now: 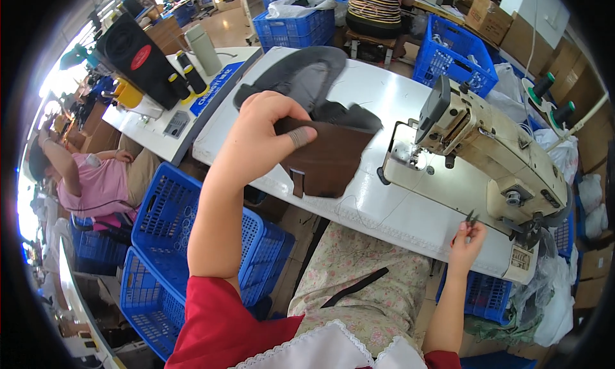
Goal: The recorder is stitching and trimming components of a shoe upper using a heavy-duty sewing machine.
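Head view, looking down at the bench: the person's left hand (266, 135) is raised at the middle of the frame, thumb and fingers closed in a pinch on the upper edge of a flat dark brown leather piece (327, 159) with a small tab hanging from its lower left corner. That piece hangs lifted over the near part of the white worktable (378, 209). Just behind it, towards the upper middle, lies a stack of grey and black cut fabric pieces (307, 77) on the same table. At the lower right, the right hand (466, 239) is held near the table's front edge, fingers pinched on a small pair of dark thread snips (471, 218) whose tips point up. Right of centre stands a cream-coloured industrial sewing machine (493, 151), well apart from the leather. Blue plastic crates (166, 215) are stacked at the lower left beside the person's red sleeve. Further left sits another person in a pink shirt (96, 183); a third, in a striped top (378, 4), sits at the top edge.
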Available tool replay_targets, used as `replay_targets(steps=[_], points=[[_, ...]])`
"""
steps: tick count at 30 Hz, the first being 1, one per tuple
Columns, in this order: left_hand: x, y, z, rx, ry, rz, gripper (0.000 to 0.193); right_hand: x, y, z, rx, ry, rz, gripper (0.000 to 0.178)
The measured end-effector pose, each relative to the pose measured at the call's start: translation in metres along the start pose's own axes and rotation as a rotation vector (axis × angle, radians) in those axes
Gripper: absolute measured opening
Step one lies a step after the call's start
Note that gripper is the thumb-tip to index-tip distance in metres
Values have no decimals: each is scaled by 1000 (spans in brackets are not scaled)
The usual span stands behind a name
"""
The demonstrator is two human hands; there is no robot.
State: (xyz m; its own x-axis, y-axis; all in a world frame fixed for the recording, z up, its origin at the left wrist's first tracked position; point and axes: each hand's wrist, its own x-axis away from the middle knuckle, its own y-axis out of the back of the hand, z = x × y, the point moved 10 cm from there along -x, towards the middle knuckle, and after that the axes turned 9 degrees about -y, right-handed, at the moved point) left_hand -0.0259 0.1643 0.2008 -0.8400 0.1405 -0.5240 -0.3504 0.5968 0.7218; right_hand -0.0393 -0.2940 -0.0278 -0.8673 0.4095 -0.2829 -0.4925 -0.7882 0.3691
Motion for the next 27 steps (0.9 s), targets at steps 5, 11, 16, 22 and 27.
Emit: replay_targets(steps=[5,11,16,22,27], points=[[22,-22,-55,91,-227,276,20,30,-16,141,-556,-63,312,28],[47,-62,-94,58,-340,416,16,68,-49,240,-308,302,726,24],[57,-76,-113,25,-404,449,16,81,-40,262,-5,582,669,30],[70,-92,-131,81,-464,515,16,76,-29,259,-49,465,550,38],[80,-101,-137,180,-425,576,18,84,-57,219,-34,291,721,30]])
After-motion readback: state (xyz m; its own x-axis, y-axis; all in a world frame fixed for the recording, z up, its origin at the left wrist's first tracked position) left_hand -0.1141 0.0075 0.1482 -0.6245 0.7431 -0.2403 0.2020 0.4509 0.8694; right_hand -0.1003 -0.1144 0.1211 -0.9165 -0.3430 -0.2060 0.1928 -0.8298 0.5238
